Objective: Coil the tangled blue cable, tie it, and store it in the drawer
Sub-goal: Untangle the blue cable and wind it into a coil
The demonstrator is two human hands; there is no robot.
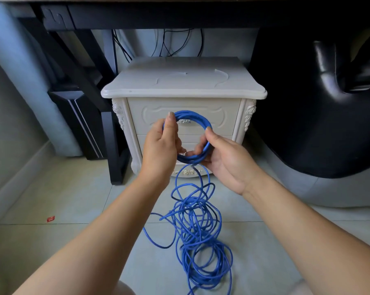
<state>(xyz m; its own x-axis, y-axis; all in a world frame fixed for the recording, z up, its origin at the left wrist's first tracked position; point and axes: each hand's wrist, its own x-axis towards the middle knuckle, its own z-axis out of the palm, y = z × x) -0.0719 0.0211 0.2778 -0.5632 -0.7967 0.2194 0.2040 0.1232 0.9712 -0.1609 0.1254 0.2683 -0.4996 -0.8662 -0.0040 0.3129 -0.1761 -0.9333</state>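
Observation:
A round coil of blue cable (195, 116) hangs in the air in front of a white nightstand (183, 90). My left hand (161, 145) grips the coil's left side, thumb up along the loops. My right hand (224, 158) holds the coil's lower right, fingers curled round the strands. From the coil's bottom the cable runs down to a tangled heap of blue cable (198, 235) on the floor. The nightstand's top drawer (222, 118) is closed, with its silver handle (184, 121) showing through the coil. Thin white ties (222, 76) lie on the nightstand top.
A black desk leg (114, 150) and a dark computer tower (80, 124) stand left of the nightstand. A black leather chair (320, 111) fills the right. Black wires (169, 43) hang behind. A small red scrap (50, 218) lies on the tiled floor.

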